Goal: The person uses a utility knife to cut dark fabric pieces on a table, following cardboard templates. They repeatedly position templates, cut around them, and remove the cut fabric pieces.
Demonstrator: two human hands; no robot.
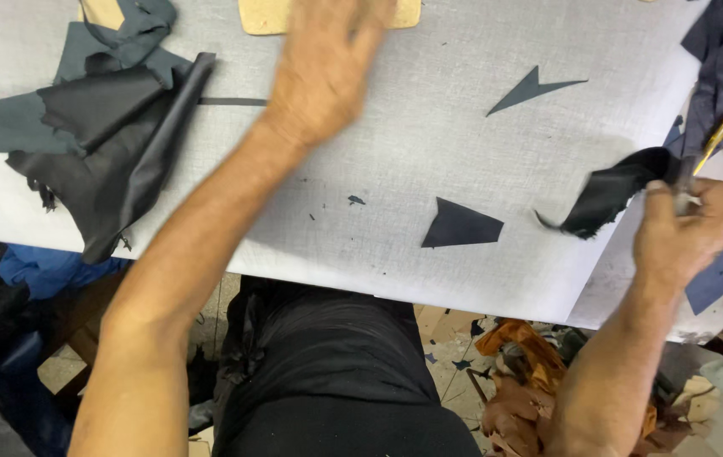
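- Nearest us, our black-clothed lap (336,381) fills the bottom of the view, with brown leather offcuts (518,372) on the floor to its right.
- Our left hand (327,72) reaches across the grey cutting board (395,169), fingers spread loosely and palm down; it is blurred, so we cannot tell whether it touches the board or the tan pattern piece (264,15) at the far edge.
- Our right hand (687,224) is closed at the board's right edge, pinching a dark leather scrap (611,195) together with a brass-handled knife (708,148).
- That scrap hangs leftward from the fingers, over the board.
- Two cut dark triangles lie on the board: a larger one (460,227) near us, a thin pointed one (530,89) farther off.
- Folded black leather (116,144) lies heaped at the left.
- Knife blade is hidden by the hand; the pattern piece is cut off by the top edge.
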